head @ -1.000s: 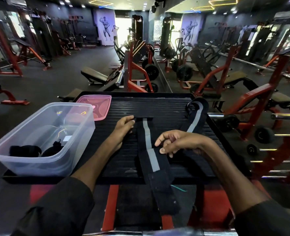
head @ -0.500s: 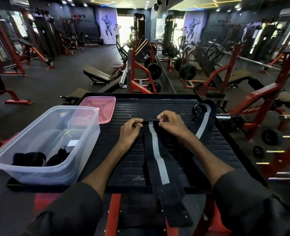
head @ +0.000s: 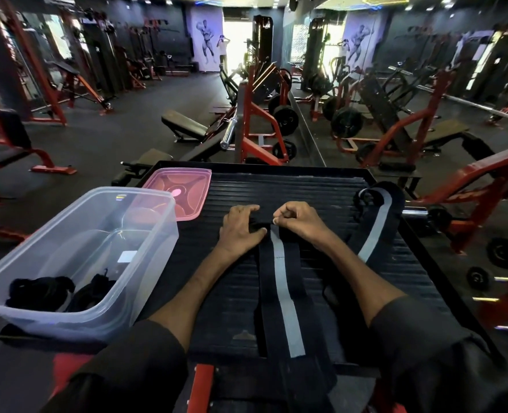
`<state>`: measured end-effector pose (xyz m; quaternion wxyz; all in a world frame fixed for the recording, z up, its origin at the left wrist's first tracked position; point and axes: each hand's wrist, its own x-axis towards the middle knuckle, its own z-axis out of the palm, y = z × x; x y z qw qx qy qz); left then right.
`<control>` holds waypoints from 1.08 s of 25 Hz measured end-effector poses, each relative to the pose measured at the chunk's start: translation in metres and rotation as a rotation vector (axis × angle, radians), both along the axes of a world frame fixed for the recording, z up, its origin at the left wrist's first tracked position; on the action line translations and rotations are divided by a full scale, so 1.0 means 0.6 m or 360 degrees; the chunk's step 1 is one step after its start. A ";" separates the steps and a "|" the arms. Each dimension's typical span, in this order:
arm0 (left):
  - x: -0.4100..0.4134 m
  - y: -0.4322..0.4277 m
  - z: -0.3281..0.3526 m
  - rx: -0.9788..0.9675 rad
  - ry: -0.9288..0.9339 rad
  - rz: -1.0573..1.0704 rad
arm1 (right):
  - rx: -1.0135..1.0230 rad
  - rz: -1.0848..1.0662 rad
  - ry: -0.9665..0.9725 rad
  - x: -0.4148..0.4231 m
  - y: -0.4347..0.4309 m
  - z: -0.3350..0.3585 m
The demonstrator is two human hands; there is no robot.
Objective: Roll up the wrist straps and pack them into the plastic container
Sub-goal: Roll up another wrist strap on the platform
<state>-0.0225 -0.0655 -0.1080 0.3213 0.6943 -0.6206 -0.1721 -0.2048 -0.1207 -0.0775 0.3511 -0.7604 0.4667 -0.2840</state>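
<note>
Both hands pinch the far end of the wrist strap (head: pixel 279 281) lying mid-tabletop (head: pixel 321 186): left hand (head: pixel 240 226), right hand (head: pixel 299 220). The plastic container (head: pixel 76 248) sits left. No readable writing shows.

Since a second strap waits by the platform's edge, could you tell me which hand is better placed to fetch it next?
The right hand, probably: the waiting strap lies on its side, while the left hand sits toward the plastic container.
</note>
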 end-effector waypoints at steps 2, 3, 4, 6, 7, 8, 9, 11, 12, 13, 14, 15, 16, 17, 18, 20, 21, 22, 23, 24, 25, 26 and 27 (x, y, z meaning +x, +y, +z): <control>-0.006 -0.008 0.003 0.0164 -0.0194 -0.0082 | -0.0018 0.0117 -0.0039 -0.010 0.003 0.002; -0.009 -0.010 0.006 0.0177 -0.0270 -0.0118 | -0.0032 0.0155 -0.0010 -0.014 0.005 0.003; -0.008 -0.012 0.006 0.0158 -0.0314 -0.0151 | -0.0039 0.0190 0.0014 -0.017 0.004 0.003; -0.002 -0.013 0.007 0.0072 -0.0269 -0.0204 | 0.0010 0.0189 0.0026 -0.025 -0.001 -0.003; 0.004 -0.013 0.006 0.0020 -0.0175 -0.0246 | 0.0072 0.0175 0.0007 -0.029 -0.001 -0.004; 0.011 -0.013 0.005 -0.0030 -0.0047 -0.0307 | 0.0143 0.0186 -0.0060 -0.034 -0.001 -0.007; 0.015 -0.011 0.007 -0.0080 0.0063 -0.0370 | 0.0213 0.0202 -0.0147 -0.037 0.002 -0.007; 0.018 -0.007 0.016 -0.0181 0.0155 -0.0415 | 0.0233 0.0208 -0.0317 -0.040 0.005 -0.008; 0.017 -0.008 0.020 -0.0216 0.0197 -0.0408 | 0.0182 0.0202 -0.0403 -0.038 0.006 -0.005; 0.015 -0.008 0.026 -0.0240 0.0273 -0.0410 | 0.0113 0.0182 -0.0488 -0.036 0.007 -0.002; 0.014 -0.008 0.030 -0.0249 0.0388 -0.0424 | 0.0038 0.0163 -0.0577 -0.033 0.008 0.002; 0.011 -0.007 0.036 -0.0249 0.0520 -0.0449 | -0.0040 0.0145 -0.0642 -0.031 0.006 0.003; 0.008 -0.004 0.039 -0.0237 0.0666 -0.0472 | -0.0117 0.0137 -0.0675 -0.029 0.003 0.002; 0.005 -0.002 0.042 -0.0205 0.0800 -0.0490 | -0.0194 0.0134 -0.0671 -0.028 0.000 0.000; 0.003 0.001 0.045 -0.0154 0.0918 -0.0508 | -0.0259 0.0133 -0.0653 -0.028 -0.002 -0.004; 0.001 0.006 0.049 -0.0075 0.1026 -0.0541 | -0.0343 0.0111 -0.0604 -0.027 -0.002 -0.008; 0.001 0.004 0.047 -0.0078 0.1014 -0.0553 | -0.0369 0.0107 -0.0582 -0.027 -0.001 -0.008; 0.004 0.001 0.045 -0.0111 0.0991 -0.0564 | -0.0389 0.0115 -0.0565 -0.028 -0.001 -0.006; 0.007 0.000 0.044 -0.0161 0.0946 -0.0566 | -0.0407 0.0121 -0.0544 -0.028 -0.002 -0.005; 0.009 0.000 0.044 -0.0212 0.0895 -0.0554 | -0.0417 0.0138 -0.0527 -0.027 -0.002 -0.004; 0.010 -0.001 0.044 -0.0266 0.0806 -0.0521 | -0.0404 0.0158 -0.0511 -0.027 -0.002 -0.003; 0.011 -0.001 0.044 -0.0317 0.0705 -0.0487 | -0.0360 0.0183 -0.0503 -0.026 -0.001 -0.002; 0.011 -0.002 0.044 -0.0358 0.0601 -0.0460 | -0.0276 0.0201 -0.0508 -0.027 0.000 0.000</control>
